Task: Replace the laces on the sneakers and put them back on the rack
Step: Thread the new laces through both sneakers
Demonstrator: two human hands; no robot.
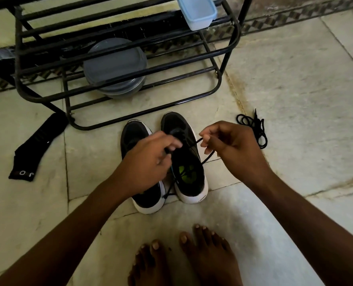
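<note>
Two sneakers sit side by side on the tiled floor [295,89], toes twd the rack [219,79], just in front of its bottom bar and not on it. Both have black uppers w/ thick white soles.

The L sneaker [134,137] is partly hidden under the left hand [146,164]. The R sneaker [192,178] shows a neon yellow-green insole thru its open mouth.

A thin, round black lace [207,156] runs up from the R sneaker's mouth. One part loops out to the right hand [231,145], and another end hangs down btwn the two heels.

R fingers [206,138] are curled narrow, thumb and fingertips pinching the lace loop above the R sneaker's outer side. The L hand is motion-blurred, w/ its fingers bunched tight over the R sneaker's tongue area. They seem to grip the lace there, but the exact hold isn't clear.

A 2nd black lace [254,126] lies loosely coiled on the floor, well to the R of the sneakers. A black sock [37,147] lies flat on the floor to the L, near the rack's foot.

The black metal rack carries stacked grey round containers [113,58] on a low tier and a pale blue lidded box [198,15] higher up. Bare feet [210,256] are at the bottom edge, behind the heels.
</note>
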